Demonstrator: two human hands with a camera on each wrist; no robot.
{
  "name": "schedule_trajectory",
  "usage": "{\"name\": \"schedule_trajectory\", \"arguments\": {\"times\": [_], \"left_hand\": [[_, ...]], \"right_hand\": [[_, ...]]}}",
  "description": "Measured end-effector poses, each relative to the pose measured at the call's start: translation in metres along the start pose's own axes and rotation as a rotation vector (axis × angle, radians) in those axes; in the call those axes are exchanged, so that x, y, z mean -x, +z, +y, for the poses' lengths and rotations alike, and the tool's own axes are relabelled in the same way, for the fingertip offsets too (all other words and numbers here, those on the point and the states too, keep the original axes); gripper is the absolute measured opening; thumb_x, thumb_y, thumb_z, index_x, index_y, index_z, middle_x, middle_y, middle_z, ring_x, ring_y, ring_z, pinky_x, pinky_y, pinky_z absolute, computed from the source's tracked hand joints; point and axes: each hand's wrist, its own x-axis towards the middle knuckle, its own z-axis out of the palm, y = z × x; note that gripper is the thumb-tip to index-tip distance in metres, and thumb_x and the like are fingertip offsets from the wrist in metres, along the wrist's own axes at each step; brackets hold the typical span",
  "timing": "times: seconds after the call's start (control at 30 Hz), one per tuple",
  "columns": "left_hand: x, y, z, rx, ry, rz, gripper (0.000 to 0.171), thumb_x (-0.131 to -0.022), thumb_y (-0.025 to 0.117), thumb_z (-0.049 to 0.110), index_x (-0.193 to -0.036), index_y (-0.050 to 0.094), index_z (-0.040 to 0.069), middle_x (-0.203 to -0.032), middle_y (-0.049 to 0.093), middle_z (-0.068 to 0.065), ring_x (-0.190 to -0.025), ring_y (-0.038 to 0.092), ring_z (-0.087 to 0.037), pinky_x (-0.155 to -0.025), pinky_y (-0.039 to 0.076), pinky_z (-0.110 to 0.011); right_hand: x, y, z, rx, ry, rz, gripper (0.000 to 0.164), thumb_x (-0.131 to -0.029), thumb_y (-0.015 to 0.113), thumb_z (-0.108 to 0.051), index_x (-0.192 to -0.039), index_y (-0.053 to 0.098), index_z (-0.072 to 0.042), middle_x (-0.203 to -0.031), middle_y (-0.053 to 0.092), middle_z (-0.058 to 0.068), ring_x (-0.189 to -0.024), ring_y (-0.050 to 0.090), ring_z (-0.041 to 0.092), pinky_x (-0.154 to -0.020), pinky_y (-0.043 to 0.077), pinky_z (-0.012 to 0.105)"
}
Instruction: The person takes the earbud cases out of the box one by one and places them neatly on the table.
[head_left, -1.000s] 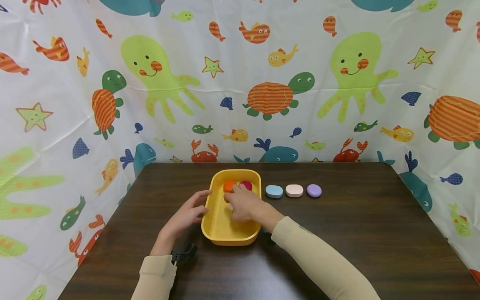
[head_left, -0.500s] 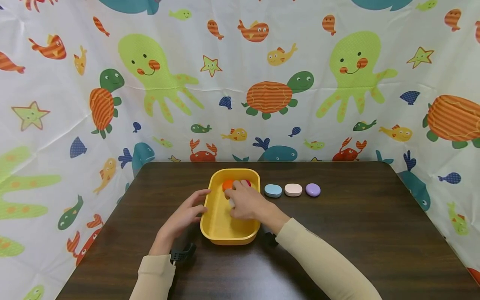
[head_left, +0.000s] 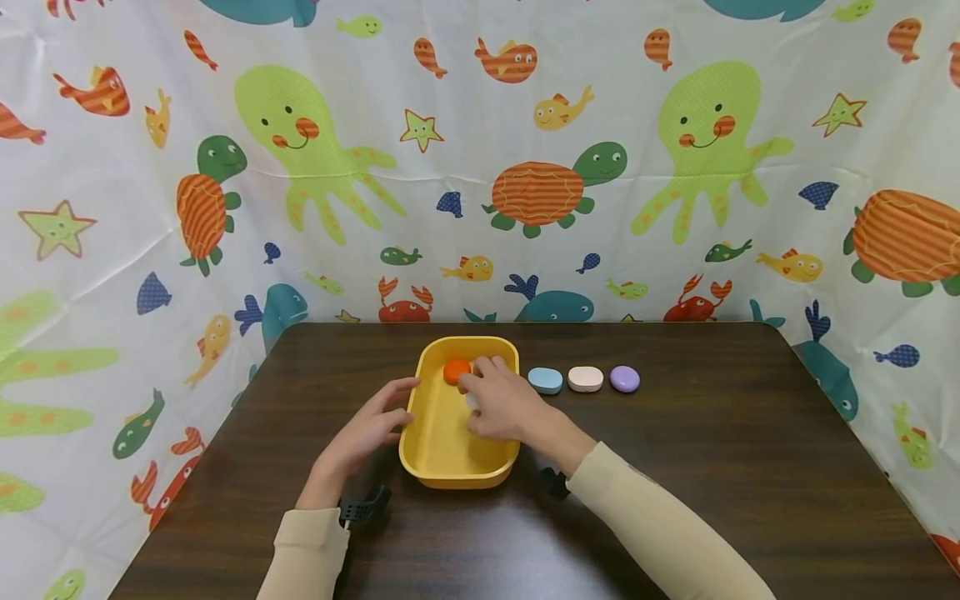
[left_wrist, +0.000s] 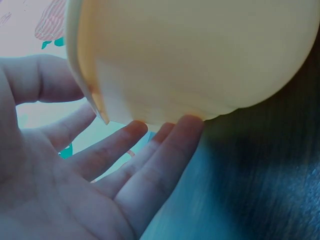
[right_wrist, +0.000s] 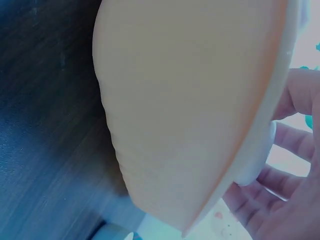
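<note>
A yellow plastic tub (head_left: 420,437) stands on the dark wooden table. My left hand (head_left: 367,429) is at its left side, fingers fairly straight, with the fingertips (left_wrist: 192,125) against the outer wall in the left wrist view. Over the tub's right half, my right hand (head_left: 506,408) grips a smooth white rounded piece (right_wrist: 256,160), like a bar of soap. In the head view only a bit of that piece shows beside the fingers; in the right wrist view it is at rim height. A round orange piece (head_left: 456,371) lies at the far end inside the tub.
To the right of the tub, a light blue oval piece (head_left: 545,381), a pale pink oval piece (head_left: 585,379) and a round purple piece (head_left: 625,379) lie in a row on the table (head_left: 720,450). A curtain (head_left: 450,108) printed with sea animals hangs behind it.
My right hand has moved slightly right with the white piece. The orange piece shows more fully, while the dark pink piece beside it is now hidden. The left hand stays by the tub.
</note>
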Motion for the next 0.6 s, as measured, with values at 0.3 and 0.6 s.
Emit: {"name": "schedule_trajectory", "arguments": {"times": [0.3,0.6], "left_hand": [[0.002,0.001,0.002,0.0,-0.005,0.001,0.061,-0.099,0.053,0.014,-0.156,0.033,0.015,-0.159,0.031,-0.02,-0.134,0.046,-0.042,-0.105,0.046,-0.058],[0.002,0.0,0.001,0.012,0.005,-0.009,0.061,-0.099,0.054,0.017,-0.156,0.033,0.016,-0.159,0.03,-0.019,-0.135,0.044,-0.042,-0.104,0.046,-0.058]], "right_hand": [[0.015,-0.005,0.007,-0.041,0.011,0.045,0.041,-0.081,0.073,-0.022,-0.121,0.067,-0.014,-0.112,0.051,0.003,-0.104,0.044,0.02,-0.083,0.049,0.03],[0.027,-0.012,0.012,-0.06,0.043,0.075,0.039,-0.08,0.075,-0.022,-0.118,0.067,-0.017,-0.113,0.051,0.003,-0.105,0.042,0.02,-0.082,0.05,0.03]]}}
